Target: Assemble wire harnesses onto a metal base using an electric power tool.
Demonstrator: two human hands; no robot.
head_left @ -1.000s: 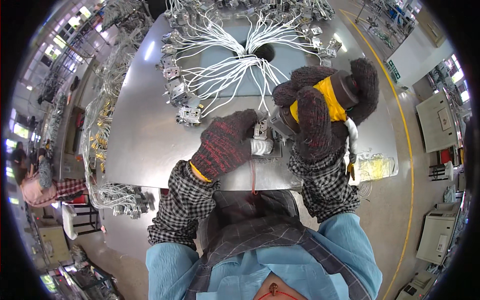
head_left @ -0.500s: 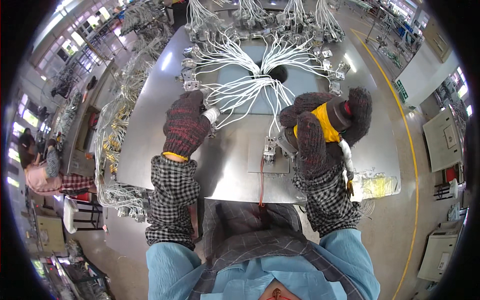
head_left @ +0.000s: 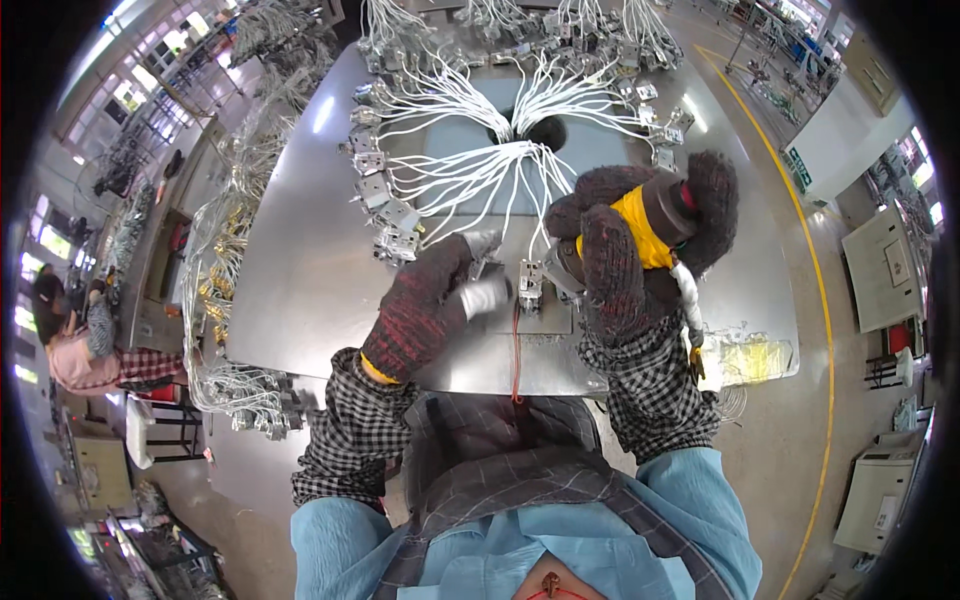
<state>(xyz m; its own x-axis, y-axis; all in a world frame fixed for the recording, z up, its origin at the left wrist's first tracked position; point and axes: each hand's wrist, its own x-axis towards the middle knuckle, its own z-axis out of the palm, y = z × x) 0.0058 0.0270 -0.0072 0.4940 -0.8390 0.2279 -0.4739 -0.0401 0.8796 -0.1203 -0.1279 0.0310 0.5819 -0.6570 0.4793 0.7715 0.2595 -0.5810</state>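
My right hand (head_left: 645, 245), in a dark knitted glove, is wrapped round a dark power tool (head_left: 668, 215) bound with yellow tape. The tool's front end points left at a small metal connector housing (head_left: 530, 287) standing on a flat plate (head_left: 550, 318). My left hand (head_left: 425, 305), gloved with white tape on its fingertips, is just left of that housing. Its thumb and finger close on another metal connector (head_left: 487, 268), mostly hidden and blurred. White cables (head_left: 470, 178) fan from the table's middle to metal connectors (head_left: 375, 190) lined up along the left.
The shiny metal table (head_left: 290, 250) has more connectors and cable bundles (head_left: 500, 20) along its far edge. A reddish cord (head_left: 517, 350) runs over the near edge. A clear packet (head_left: 745, 360) lies at the right corner. Cable harnesses hang left (head_left: 225, 270); another person (head_left: 85, 350) is far left.
My left hand has moved right and nearer, from the left row of connectors to beside the middle housing. My right hand keeps hold of the tool in nearly the same place.
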